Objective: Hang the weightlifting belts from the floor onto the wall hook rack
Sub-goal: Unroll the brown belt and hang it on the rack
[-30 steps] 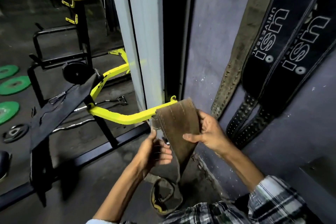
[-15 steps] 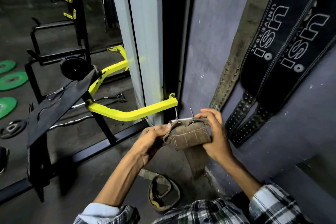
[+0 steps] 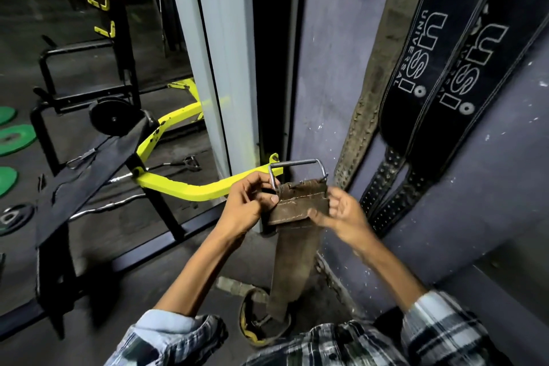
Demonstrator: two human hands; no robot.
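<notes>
While brown leather belt (image 3: 292, 249) hangs toward floor, left hand (image 3: 246, 208) grip pinches buckle end beside steel buckle (image 3: 297, 171); right hand (image 3: 346, 218) grip pinches folded flap. Black belts (image 3: 416, 74) hang on wall.

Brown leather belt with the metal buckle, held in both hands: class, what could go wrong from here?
1. The brown leather belt trails onto the floor; its low end could snag when lifted.
2. The left hand pinches the metal buckle frame, which might slip.
3. The right hand looks blurred, so its grip is uncertain.
</notes>
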